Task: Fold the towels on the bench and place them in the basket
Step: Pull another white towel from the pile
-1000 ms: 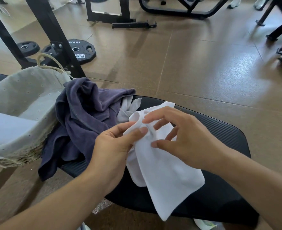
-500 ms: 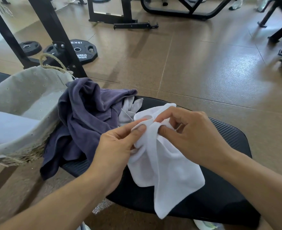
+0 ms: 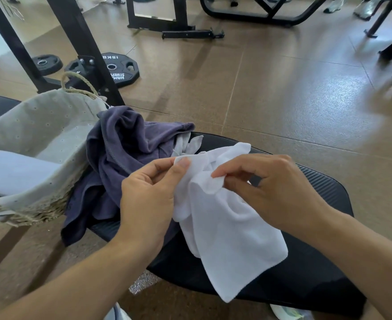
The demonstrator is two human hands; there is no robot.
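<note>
Both hands on white towel, held just above bench. L hand: thumb + forefinger pinch one bit of top edge, near its left end. R hand: thumb + fingers pinch a bunched fold of same edge, close beside L. Towel hangs crumpled from the two pinches; lower corner drapes over near side of the bench pad, pointing down twd floor. Not yet flat, no fold made. Step in hand (judgement): finding the two top corners so cloth can be spread. To do it well: R grip looks like it sits on a gathered lump, not a true corner, so prob needs to slide along the hem outward til the corner is felt, L holding firm. Then draw hands apart so edge goes taut, give a light shake to drop twists, lay flat on free part of the bench to the right, fold in halves w/ edges matched. Thin soft cloth, will slump + skew if pinched mid-edge; keep grips at corners. Purple towel lies heaped on left end of the bench, touching basket, part hanging off near edge; a pale cloth shows under it, kind unclear. Risk: spreading white one over the heap drags it, so keep clear. Basket stands left, lined, one folded pale towel inside. Progress est: early, at least two pieces unfolded.
</note>
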